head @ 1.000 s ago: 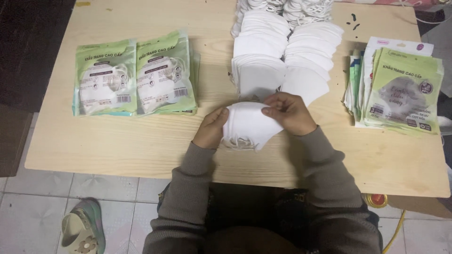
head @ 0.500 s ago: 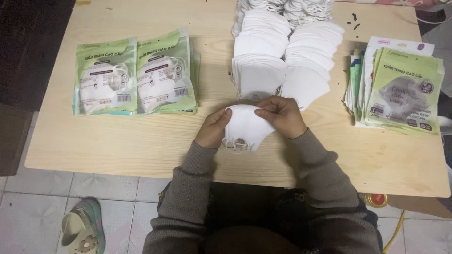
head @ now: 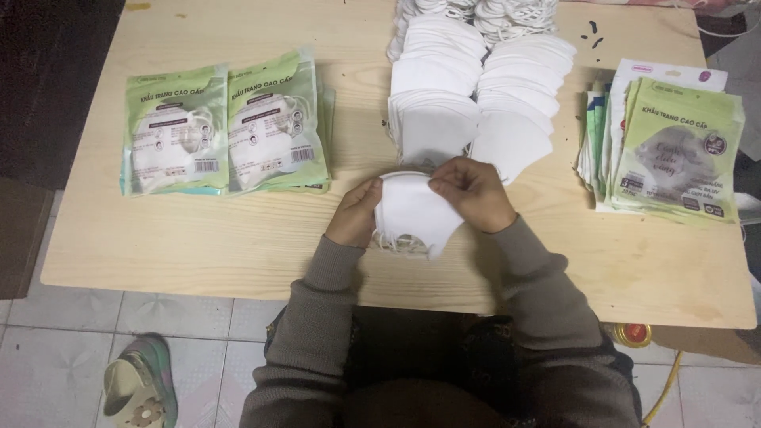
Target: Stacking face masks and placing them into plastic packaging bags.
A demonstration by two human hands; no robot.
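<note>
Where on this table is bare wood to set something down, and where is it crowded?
Free: the strip between the filled green packs and the white mask rows, and the near edge left of the left hand. Crowded: between the mask rows and the empty pouch stack.

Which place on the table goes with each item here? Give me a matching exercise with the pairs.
Things:
1. filled green packets
2. rows of loose white masks
3. stack of empty green pouches
4. small bundle of white masks

Places:
A. far middle of the table
B. between left hand and right hand
C. table's left side
D. table's right side

Pairs: 1-C, 2-A, 3-D, 4-B
</note>
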